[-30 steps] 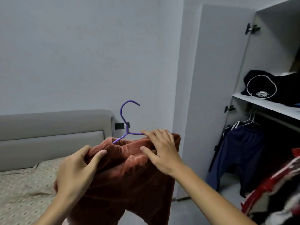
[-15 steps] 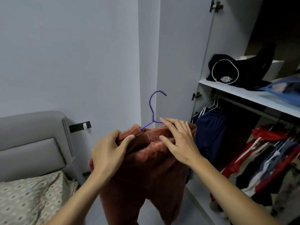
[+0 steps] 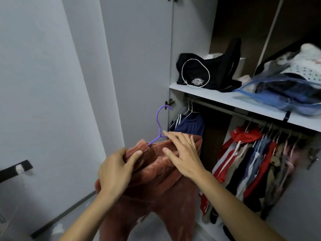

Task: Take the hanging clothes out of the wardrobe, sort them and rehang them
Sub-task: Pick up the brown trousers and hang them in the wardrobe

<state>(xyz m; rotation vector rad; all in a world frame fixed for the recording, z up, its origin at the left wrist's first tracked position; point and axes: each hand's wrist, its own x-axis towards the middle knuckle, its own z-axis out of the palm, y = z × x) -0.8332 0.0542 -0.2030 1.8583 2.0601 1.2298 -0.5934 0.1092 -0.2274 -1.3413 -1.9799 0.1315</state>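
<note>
Rust-brown velvety trousers [image 3: 156, 185], draped over a purple hanger [image 3: 160, 126] and held up in front of the open wardrobe [image 3: 213, 136], legs hanging down toward the floor. Hanger hook stands upright above the fabric, close to the wardrobe's left door edge.

Left hand [image 3: 115, 171]: fingers curled round a bunched fold of the trousers at the left of the waistband, thumb laid across the front of the cloth.

Right hand [image 3: 182, 153]: fingers straight and spread, resting flat on top of the trousers at the hanger's right shoulder; nothing is clasped.

Wardrobe rail [image 3: 225, 110], beneath the shelf [image 3: 217, 94]: one navy garment with white stripes [image 3: 188, 123] on a white wire hanger at the far left, just behind the raised trousers; well to its right, a packed row of hanging clothes [image 3: 257, 164] in red, white, blue and grey.

Shelf contents: black bag with a white ring and logo [image 3: 199, 72] at the left; blue clear-plastic storage bag [image 3: 284, 94] stuffed with fabric at the right, with white dotted items piled on it.
</note>
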